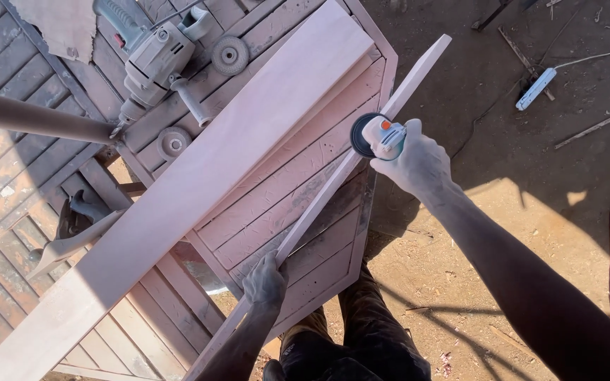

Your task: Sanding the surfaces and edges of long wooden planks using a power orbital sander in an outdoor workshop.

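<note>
Your right hand (418, 161) is gripping a small angle grinder (378, 136), fingers wrapped tight around its body, and is pressing the dark disc against the edge of the narrow wooden strip (347, 166) at its far right end. Your left hand (265, 281) is clamping the strip's near end, fingers curled over it, steadying it on edge against the slatted panel (298, 204). A wide board (199, 176) is lying to the left, a power drill (157, 53) beyond.

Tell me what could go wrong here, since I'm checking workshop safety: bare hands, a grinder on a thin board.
1. The left hand grips the same thin board that the grinder works on edge; a slip might tip it.
2. The right hand sits bare just behind the spinning disc.
3. A drill and loose discs lie nearby and could get knocked.
</note>
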